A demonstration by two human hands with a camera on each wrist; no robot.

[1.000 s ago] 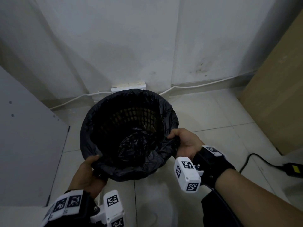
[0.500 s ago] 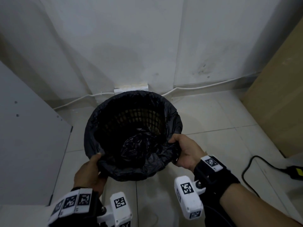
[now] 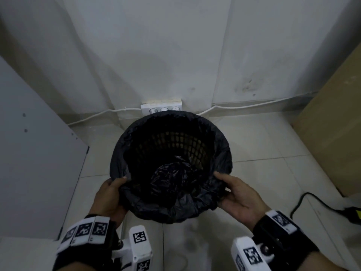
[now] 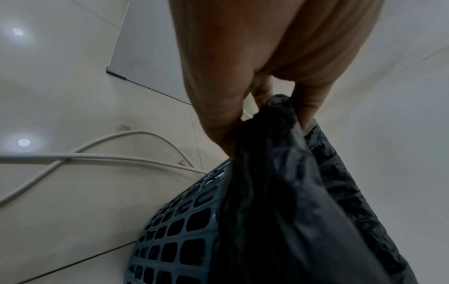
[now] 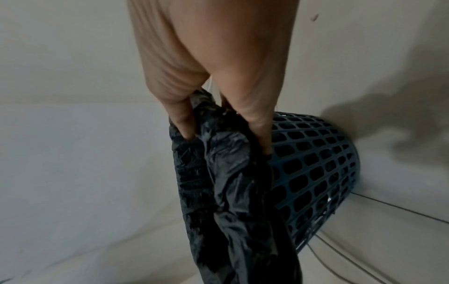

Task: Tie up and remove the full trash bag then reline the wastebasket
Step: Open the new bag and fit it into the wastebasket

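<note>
A blue mesh wastebasket [image 3: 175,141] [image 4: 175,230] [image 5: 313,165] stands on the tiled floor by the wall. A black trash bag liner [image 3: 172,210] [image 4: 279,192] [image 5: 226,173] is folded over its rim, and crumpled black plastic [image 3: 172,178] lies at the bottom. My left hand [image 3: 111,192] [image 4: 255,67] grips the liner's folded edge at the near-left rim, thumb inside. At the near-right rim my right hand [image 3: 236,194] [image 5: 213,67] pinches the liner edge between thumb and fingers.
A white power strip [image 3: 161,107] with white cables sits against the wall behind the basket. A grey panel [image 3: 33,163] stands at the left and a brown cardboard box [image 3: 332,124] at the right. A black cable [image 3: 312,200] and adapter lie on the floor at the right.
Both hands have slid nearer along the rim while keeping hold of the liner edge, which is now pulled further down over the near rim. The head view has shifted, so the basket appears farther.
</note>
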